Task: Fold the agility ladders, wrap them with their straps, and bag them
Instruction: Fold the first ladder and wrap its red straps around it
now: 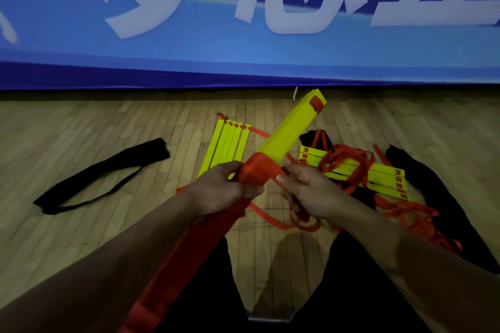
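Ladder bundle [290, 130], gripped by left hand [227, 189] and right hand [311, 192], hangs over loose ladders [230, 143] and black bag [102, 173].

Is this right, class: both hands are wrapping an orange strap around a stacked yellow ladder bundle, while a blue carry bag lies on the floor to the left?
One detail is wrong. The head view shows the carry bag is black, not blue. The rest stands: left hand and right hand wrap the orange strap around the yellow ladder bundle.
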The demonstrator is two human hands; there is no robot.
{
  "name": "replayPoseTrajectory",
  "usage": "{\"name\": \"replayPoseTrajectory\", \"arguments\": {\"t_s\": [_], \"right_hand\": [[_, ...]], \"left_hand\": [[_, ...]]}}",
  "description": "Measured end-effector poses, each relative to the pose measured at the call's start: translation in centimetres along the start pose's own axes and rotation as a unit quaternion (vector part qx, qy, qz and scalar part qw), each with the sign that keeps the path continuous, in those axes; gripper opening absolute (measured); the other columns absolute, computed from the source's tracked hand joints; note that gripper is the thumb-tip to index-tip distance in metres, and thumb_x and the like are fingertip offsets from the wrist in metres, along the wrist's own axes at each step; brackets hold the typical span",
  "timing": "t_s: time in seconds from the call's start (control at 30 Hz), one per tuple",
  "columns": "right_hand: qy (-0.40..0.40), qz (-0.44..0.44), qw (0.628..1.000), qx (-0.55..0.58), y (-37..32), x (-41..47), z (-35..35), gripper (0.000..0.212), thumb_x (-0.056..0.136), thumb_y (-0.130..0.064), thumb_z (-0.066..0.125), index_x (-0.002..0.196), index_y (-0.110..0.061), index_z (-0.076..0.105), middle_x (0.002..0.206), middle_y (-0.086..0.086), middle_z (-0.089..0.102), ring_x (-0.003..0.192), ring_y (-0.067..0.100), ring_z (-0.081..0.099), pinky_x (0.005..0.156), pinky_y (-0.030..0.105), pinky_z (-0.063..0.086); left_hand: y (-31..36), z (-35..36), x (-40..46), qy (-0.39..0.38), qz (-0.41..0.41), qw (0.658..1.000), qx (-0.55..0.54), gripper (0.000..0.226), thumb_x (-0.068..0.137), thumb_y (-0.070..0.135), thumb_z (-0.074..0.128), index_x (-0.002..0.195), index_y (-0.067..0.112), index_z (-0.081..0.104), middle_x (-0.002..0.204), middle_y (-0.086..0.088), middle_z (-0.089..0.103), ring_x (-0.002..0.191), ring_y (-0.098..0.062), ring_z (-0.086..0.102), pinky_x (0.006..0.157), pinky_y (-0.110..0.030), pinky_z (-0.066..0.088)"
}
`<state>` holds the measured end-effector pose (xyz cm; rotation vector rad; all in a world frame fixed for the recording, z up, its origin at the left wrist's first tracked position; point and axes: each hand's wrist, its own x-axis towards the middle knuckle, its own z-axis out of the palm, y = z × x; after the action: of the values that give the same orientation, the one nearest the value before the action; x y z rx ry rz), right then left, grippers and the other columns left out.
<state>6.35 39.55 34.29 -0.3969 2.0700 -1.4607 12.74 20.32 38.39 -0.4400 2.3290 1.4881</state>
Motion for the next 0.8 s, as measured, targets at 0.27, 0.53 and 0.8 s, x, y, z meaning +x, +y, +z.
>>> {"name": "replayPoseTrajectory", "arguments": {"t_s": [0.27,0.53,0.8], "right_hand": [[-0.016,0.057,0.968,0.242,0.6,-0.5,0.3,0.015,0.100,-0.019,0.054,0.098,-0.006,0.060,0.058,0.002,0.051,0.043,0.012,0.046,0.050,0.029,0.040],[-0.081,0.063,0.988,-0.115,-0.4,-0.9,0.4,0.014,0.100,-0.009,0.054,0.107,-0.011,0.066,0.095,0.008,0.074,0.087,0.021,0.072,0.079,0.039,0.060],[-0.021,0.046,0.998,-0.031,0.2,-1.2,1.3,0.029,0.091,0.009,0.049,0.089,-0.016,0.064,0.086,0.010,0.070,0.080,0.021,0.069,0.064,0.028,0.054]], "left_hand": [[0.8,0.0,-1.4,-0.145,-0.054,0.986,-0.055,0.038,0.090,0.029,0.067,0.122,0.012,0.056,0.100,-0.012,0.069,0.077,-0.023,0.069,0.067,-0.032,0.057],[-3.5,3.0,0.5,0.076,0.076,0.927,0.358,0.089,0.075,0.020,0.075,0.148,0.028,0.025,0.124,-0.007,0.046,0.106,-0.029,0.058,0.082,-0.038,0.053],[-3.7,2.4,0.5,0.094,0.080,0.932,0.342,0.093,0.079,0.020,0.071,0.155,0.026,0.018,0.140,-0.007,0.035,0.116,-0.029,0.055,0.092,-0.037,0.051]]}}
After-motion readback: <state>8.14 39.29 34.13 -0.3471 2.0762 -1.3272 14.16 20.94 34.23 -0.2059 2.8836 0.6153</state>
